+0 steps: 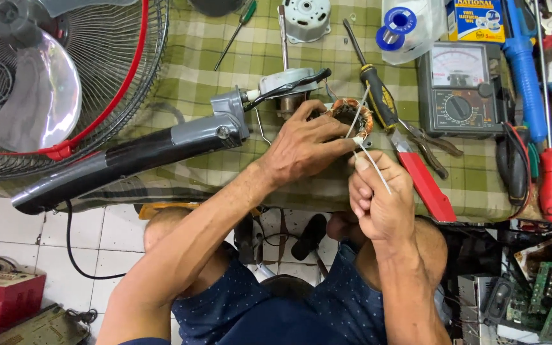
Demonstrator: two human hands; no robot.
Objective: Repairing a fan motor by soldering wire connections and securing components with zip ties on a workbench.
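left hand [305, 145]: clamped on the coil [351, 115], pinning it to the table [225, 57]
right hand [378, 191]: just below the coil, pinching a white wire [373, 167]
screwdriver [378, 96]: right beside the coil

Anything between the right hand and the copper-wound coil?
Nothing visible. The right hand pinches a thin white wire running straight up to the copper-wound coil. The left hand grips the coil from the other side, outside that path.

Bright even light, soft shadows, sharp focus, slight edge distortion
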